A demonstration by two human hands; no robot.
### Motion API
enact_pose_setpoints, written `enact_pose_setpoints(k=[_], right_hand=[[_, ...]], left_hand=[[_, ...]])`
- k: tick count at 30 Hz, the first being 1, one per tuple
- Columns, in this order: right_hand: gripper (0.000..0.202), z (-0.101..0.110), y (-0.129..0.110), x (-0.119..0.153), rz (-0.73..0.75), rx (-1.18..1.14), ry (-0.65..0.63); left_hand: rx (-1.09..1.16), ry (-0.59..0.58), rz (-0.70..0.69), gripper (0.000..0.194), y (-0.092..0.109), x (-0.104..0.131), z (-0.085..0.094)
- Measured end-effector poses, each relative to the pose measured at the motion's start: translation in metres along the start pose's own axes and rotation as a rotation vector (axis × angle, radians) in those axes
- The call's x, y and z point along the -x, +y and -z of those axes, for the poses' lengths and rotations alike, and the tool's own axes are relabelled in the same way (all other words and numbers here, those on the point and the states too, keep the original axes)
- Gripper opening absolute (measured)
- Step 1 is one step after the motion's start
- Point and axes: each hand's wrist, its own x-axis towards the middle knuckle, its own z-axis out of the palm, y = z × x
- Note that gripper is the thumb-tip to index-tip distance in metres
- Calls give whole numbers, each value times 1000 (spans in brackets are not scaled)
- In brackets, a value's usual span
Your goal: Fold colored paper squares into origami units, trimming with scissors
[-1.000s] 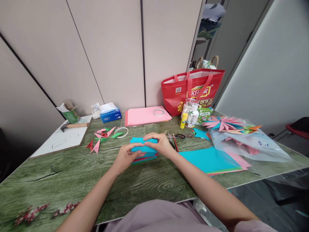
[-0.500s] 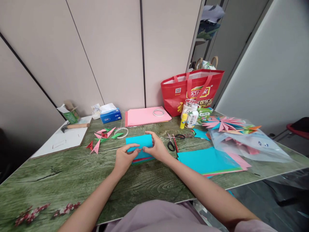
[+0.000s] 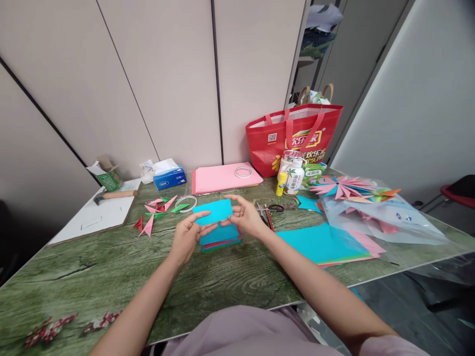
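A blue sheet of paper (image 3: pixel 217 209) is held up between both hands, above a small stack of coloured paper (image 3: pixel 221 242) with blue on top. My left hand (image 3: pixel 186 236) grips its left side, thumb and fingers closed on the edge. At the right side my right hand (image 3: pixel 247 216) pinches the same sheet near its lower corner, forefinger along the top. Just behind lies a roll of tape (image 3: pixel 186 204) beside folded pink, green and red paper pieces (image 3: pixel 159 207). Scissors (image 3: pixel 275 208) and a red pencil (image 3: pixel 269 221) rest right of my right hand, partly hidden.
Larger blue sheets (image 3: pixel 315 244) lie at right, near a plastic bag (image 3: pixel 415 227) and folded paper star (image 3: pixel 343 189). Behind stand a glue stick (image 3: pixel 281 184), white bottle (image 3: pixel 294 177), red bag (image 3: pixel 263 148), pink paper (image 3: pixel 218 179) and tissue pack (image 3: pixel 169 178). A hammer (image 3: pixel 118 195) lies on a white board (image 3: pixel 107 217).
The blue sheet, curled over before, now shows flatter between the hands. My left fingers have extended along its lower edge, and more of the stack beneath shows.
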Motion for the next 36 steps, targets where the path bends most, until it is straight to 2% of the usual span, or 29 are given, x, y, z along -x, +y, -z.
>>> enact_pose_setpoints(k=[5,12,20,23,25,27,29,31,34,36], right_hand=[[53,4,2,-1,62,152,38],[54,11,15,-3,118,371,79],[56,11,13,-1,199,614,76],[54,16,13,-3,235,677,136],[48,19,13,-6,219,634,230],[40,20,12,-9,126,434,282],[32,18,8,-10,26,188,277],[29,14,3,-9,-54,49,237],[32,7,-3,-5,-108,-14,169],[30,4,-4,-3,-104,12,149]], left_hand=[[1,-41,-46,32,3,0,0],[-37,-56,-94,28,-3,-2,3],[-72,-21,-110,27,-5,-3,1],[-73,19,-140,28,-3,-4,4],[-75,45,-173,28,-1,-5,6],[-104,44,-183,28,0,-5,7],[-144,17,-160,25,-1,-4,6],[-184,-17,-140,23,-3,-3,5],[-235,-47,-143,18,-5,-2,5],[-262,-13,-175,16,-4,-3,6]])
